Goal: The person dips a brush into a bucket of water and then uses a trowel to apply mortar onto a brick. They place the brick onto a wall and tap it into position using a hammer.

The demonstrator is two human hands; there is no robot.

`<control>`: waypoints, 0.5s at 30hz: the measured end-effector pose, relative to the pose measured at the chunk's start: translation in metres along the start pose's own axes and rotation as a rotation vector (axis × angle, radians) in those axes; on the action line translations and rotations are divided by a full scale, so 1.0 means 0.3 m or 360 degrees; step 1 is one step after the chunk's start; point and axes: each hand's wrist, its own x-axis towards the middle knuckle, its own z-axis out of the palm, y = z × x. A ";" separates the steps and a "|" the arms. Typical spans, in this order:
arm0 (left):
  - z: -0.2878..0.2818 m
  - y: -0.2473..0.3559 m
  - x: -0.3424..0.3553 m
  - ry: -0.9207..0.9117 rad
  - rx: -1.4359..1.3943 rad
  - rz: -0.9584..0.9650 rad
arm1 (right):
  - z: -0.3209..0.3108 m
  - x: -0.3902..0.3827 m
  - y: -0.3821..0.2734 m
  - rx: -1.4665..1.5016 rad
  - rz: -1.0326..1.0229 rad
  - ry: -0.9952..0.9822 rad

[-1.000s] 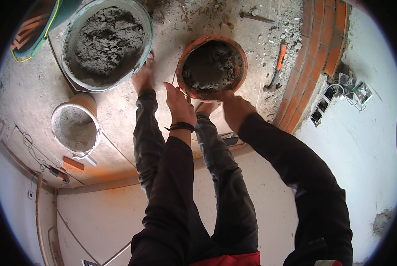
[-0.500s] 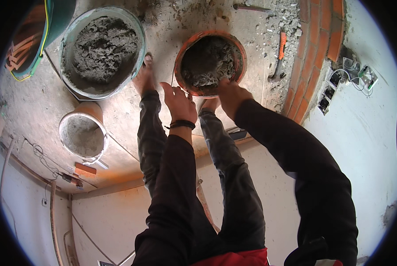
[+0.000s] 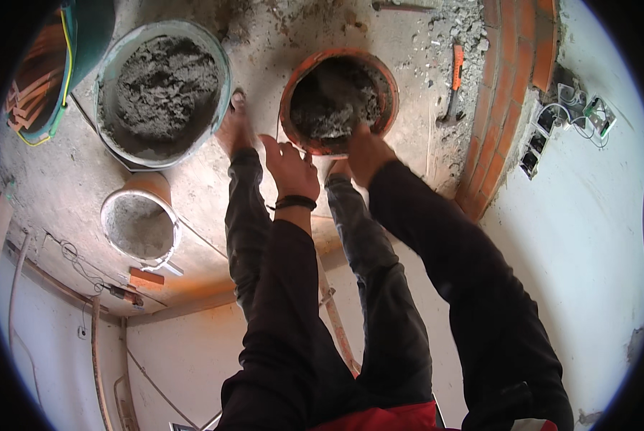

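Observation:
A round orange bucket (image 3: 389, 79) with dark grey mortar (image 3: 322, 118) in it stands on the floor in front of my feet. My left hand (image 3: 291, 172), a dark band at its wrist, is at the near left side of the rim; its fingers curl at the edge and its thumb points away. At the near right rim, my right hand (image 3: 368, 156) is closed round the end of a trowel-like tool that reaches into the mortar. Motion blurs that tool, and my fist hides its handle.
At left stand a large tub (image 3: 225, 108) of grey mortar, a smaller bucket (image 3: 169, 241) with grey residue and a green container (image 3: 92, 36) holding brick pieces. A hammer (image 3: 456, 79) lies by rubble and a low brick course (image 3: 507, 86). Open wall sockets (image 3: 534, 147) show wires at right.
My right hand and forearm have shifted slightly left along the near rim, with the blurred tool moving in the mortar. My left hand keeps its place at the rim. The view has turned slightly.

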 end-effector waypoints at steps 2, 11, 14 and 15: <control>-0.020 -0.011 0.015 -0.0013 -0.0018 0.0035 | -0.157 -0.151 -0.029 0.0040 0.0055 -0.0291; -0.023 -0.018 0.016 -0.0069 0.0107 -0.0012 | -0.249 -0.273 0.118 0.1555 0.0641 -0.0553; -0.033 -0.027 0.041 -0.0074 0.0101 -0.0008 | -0.168 -0.143 0.015 0.1211 0.0625 -0.0569; -0.036 -0.027 0.043 -0.0081 0.0105 -0.0030 | -0.101 -0.107 0.082 0.0895 0.0345 -0.0374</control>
